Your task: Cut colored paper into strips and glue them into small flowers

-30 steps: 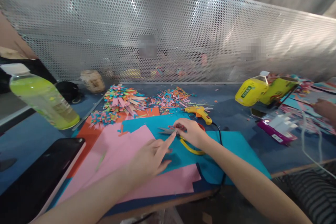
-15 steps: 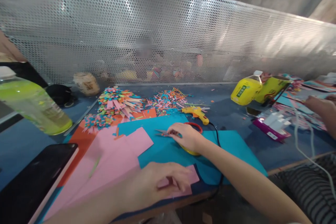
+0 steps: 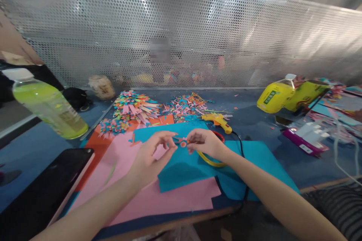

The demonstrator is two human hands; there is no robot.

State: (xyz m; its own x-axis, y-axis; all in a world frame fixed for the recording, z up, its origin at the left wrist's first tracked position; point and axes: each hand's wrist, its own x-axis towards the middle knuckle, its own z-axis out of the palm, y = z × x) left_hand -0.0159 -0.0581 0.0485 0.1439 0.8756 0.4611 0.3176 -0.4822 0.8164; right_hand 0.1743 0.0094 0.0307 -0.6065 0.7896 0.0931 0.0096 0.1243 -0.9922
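Note:
My right hand (image 3: pixel 207 144) pinches a small orange-and-pink paper flower (image 3: pixel 183 143) above the blue paper. My left hand (image 3: pixel 154 152) is just left of the flower, thumb and forefinger curved and a little apart, with nothing visible between them. Scissors with red and yellow handles (image 3: pixel 212 160) lie on the blue paper (image 3: pixel 181 173), partly hidden behind my right hand. Pink paper sheets (image 3: pixel 158 203) spread below and left of my hands. Farther back are a cone covered in coloured paper strips (image 3: pixel 134 109) and a cluster of small paper flowers (image 3: pixel 113 126).
A yellow glue gun (image 3: pixel 217 120) with a black cord lies behind my right hand, near a heap of paper scraps (image 3: pixel 188 105). A black phone (image 3: pixel 51 184) and a green drink bottle (image 3: pixel 49 105) are at left. A yellow bottle (image 3: pixel 274 96) and purple box (image 3: pixel 302 141) are at right.
My left hand has risen from the pink paper near the table edge to beside the small flower. My right hand stays over the scissors. The co-worker's hand at right is mostly out of view.

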